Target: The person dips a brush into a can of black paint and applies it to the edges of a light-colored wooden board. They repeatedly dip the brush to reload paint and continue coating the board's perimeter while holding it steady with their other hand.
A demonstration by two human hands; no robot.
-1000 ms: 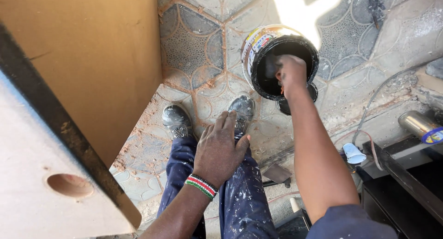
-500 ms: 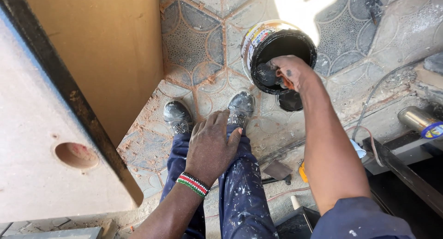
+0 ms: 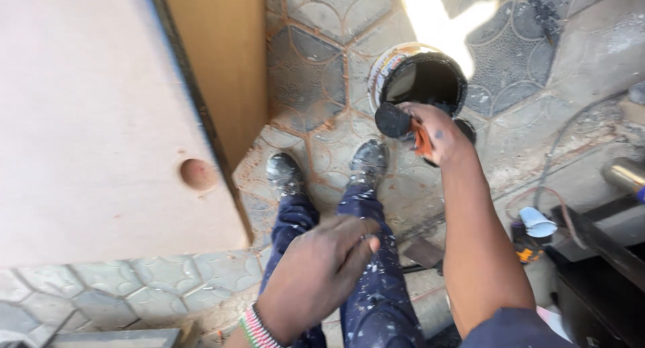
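A patterned paved floor (image 3: 316,86) carries an open paint tin (image 3: 420,79) and a leaning board (image 3: 101,119).

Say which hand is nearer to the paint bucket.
Right. The right hand is at the paint bucket rim, holding a black roller; the left hand hangs well back over the legs.

Dark navy work trousers (image 3: 376,281), speckled all over with white paint flecks — well used, plainly. Grey, dusty shoes (image 3: 366,161), scuffed and paint-marked too. A beaded wristband (image 3: 252,326) in red, white and green on the left wrist. Right hand (image 3: 437,129) smudged with dark spots — a navy sleeve (image 3: 504,331) at the near edge.
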